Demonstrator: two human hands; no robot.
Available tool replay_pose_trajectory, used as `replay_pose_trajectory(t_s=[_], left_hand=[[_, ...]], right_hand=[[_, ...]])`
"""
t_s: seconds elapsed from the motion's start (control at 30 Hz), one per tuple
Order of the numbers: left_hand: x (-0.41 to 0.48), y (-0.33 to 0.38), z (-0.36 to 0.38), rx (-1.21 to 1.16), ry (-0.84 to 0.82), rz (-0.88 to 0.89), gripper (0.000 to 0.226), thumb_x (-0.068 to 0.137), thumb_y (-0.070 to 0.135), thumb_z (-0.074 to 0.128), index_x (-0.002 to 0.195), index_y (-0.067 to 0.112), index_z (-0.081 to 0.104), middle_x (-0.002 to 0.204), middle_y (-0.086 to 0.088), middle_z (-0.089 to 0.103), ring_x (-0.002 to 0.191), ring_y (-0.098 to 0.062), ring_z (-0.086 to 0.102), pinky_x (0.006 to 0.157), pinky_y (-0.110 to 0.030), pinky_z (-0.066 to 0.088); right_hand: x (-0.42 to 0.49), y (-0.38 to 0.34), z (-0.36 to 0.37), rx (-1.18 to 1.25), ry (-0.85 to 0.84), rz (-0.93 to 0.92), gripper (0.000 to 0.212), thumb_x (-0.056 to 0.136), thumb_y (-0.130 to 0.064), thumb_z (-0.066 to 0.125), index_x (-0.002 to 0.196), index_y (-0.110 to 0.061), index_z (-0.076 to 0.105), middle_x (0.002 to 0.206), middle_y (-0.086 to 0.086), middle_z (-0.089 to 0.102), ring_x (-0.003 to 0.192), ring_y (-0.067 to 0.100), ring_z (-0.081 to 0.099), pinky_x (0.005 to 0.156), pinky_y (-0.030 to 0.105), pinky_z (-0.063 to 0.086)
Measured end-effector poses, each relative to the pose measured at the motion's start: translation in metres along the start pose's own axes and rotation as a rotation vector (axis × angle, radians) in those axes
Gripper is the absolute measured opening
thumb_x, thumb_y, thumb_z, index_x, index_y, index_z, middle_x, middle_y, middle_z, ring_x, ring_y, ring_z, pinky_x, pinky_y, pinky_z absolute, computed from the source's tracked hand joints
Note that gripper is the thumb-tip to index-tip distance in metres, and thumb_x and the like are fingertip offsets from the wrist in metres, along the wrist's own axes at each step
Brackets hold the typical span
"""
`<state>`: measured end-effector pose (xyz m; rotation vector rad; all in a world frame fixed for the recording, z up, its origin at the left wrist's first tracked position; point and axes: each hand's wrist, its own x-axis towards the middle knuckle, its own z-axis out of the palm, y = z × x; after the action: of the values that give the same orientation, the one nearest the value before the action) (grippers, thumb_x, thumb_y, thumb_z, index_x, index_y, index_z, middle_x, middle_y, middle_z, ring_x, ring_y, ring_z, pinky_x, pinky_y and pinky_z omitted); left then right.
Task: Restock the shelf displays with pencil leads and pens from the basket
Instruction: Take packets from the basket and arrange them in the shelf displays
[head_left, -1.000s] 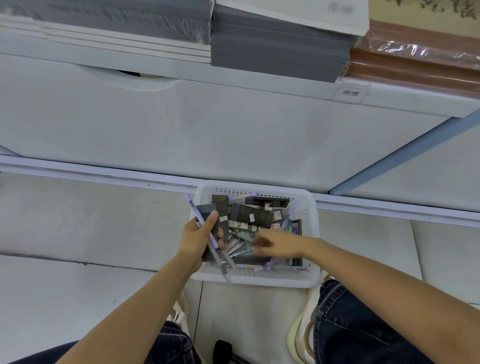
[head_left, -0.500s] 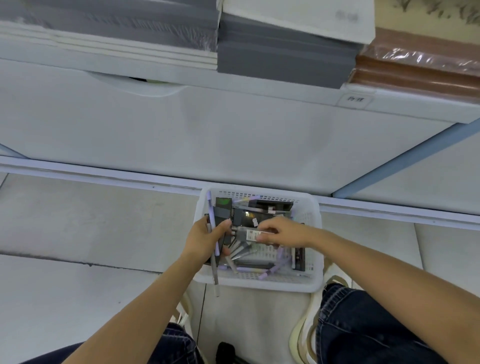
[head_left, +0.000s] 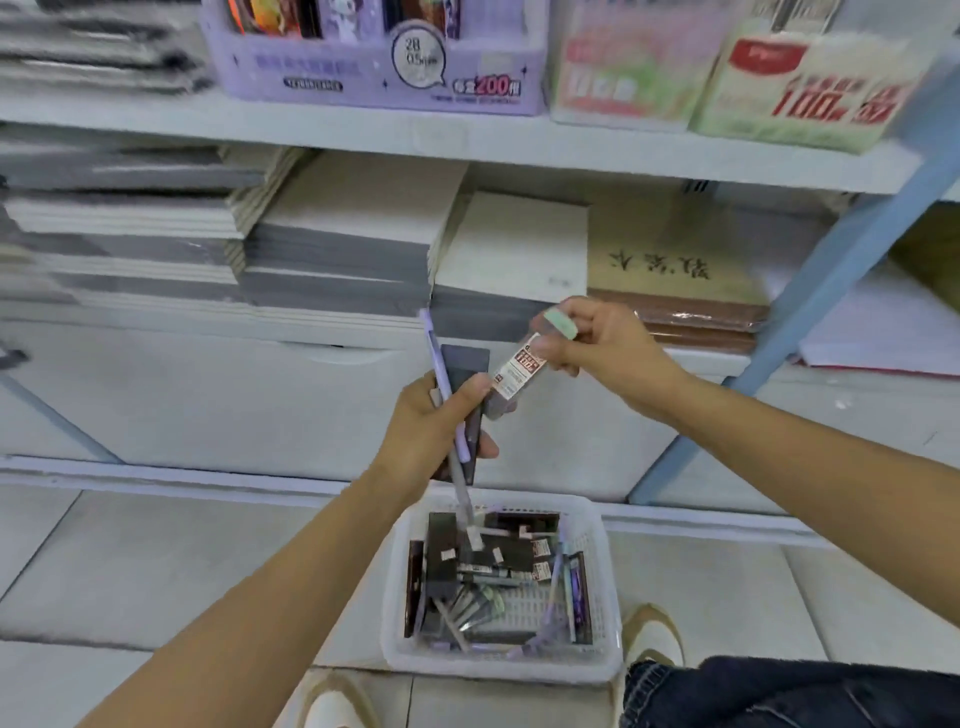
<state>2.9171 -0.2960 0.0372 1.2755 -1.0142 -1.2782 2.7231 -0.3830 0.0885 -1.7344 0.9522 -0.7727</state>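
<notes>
**Holding Stationery Aloft**

The right hand (head_left: 605, 349) is pinching a clear lead tube (head_left: 519, 371) at its mint-green cap; the tube's red-and-white label is too blurred to read. The left hand (head_left: 426, 423) is gripping a lilac pen (head_left: 436, 353) and flat dark packs (head_left: 465, 364). Below, a white perforated plastic basket (head_left: 498, 667) is holding more stock. A purple shelf display (head_left: 363, 78) is showing "200" and "0.5".

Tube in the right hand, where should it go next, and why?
Probably up toward the display boxes on the shelf. The right hand pinches the tube clear above the basket, and the left hand already grips pens and dark packs, so restocking looks next.
</notes>
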Motion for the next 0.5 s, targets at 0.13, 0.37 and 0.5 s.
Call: replay_pose_trajectory(t_s=[0.13, 0.37, 0.5], left_hand=[[0.002, 0.073, 0.019, 0.011, -0.089, 0.071, 0.036, 0.09, 0.047, 0.056, 0.107, 0.015, 0.06, 0.082, -0.005, 0.076, 0.059, -0.02, 0.071, 0.051, -0.028, 0.055], [0.003, 0.168, 0.05, 0.008, -0.196, 0.266, 0.029, 0.097, 0.035, 0.055, 0.105, 0.007, 0.052, 0.086, -0.01, 0.076, 0.052, -0.024, 0.065, 0.052, -0.036, 0.058], [0.003, 0.199, 0.064, 0.026, -0.241, 0.357, 0.027, 0.097, 0.034, 0.054, 0.108, 0.01, 0.054, 0.085, -0.009, 0.075, 0.052, -0.023, 0.065, 0.054, -0.035, 0.059]], right_hand=[[-0.012, -0.069, -0.043, 0.046, 0.148, -0.205, 0.01, 0.095, -0.02, 0.06, 0.098, -0.018, 0.069, 0.082, 0.0, 0.074, 0.065, 0.008, 0.059, 0.057, 0.018, 0.049], [-0.021, -0.173, -0.125, -0.065, 0.463, -0.535, 0.01, 0.099, -0.016, 0.052, 0.101, -0.011, 0.06, 0.082, 0.001, 0.067, 0.074, 0.012, 0.063, 0.063, 0.023, 0.052], [-0.014, -0.207, -0.165, -0.238, 0.613, -0.609, 0.007, 0.101, -0.015, 0.049, 0.096, -0.017, 0.053, 0.08, 0.001, 0.058, 0.066, 0.004, 0.056, 0.06, 0.021, 0.049]])
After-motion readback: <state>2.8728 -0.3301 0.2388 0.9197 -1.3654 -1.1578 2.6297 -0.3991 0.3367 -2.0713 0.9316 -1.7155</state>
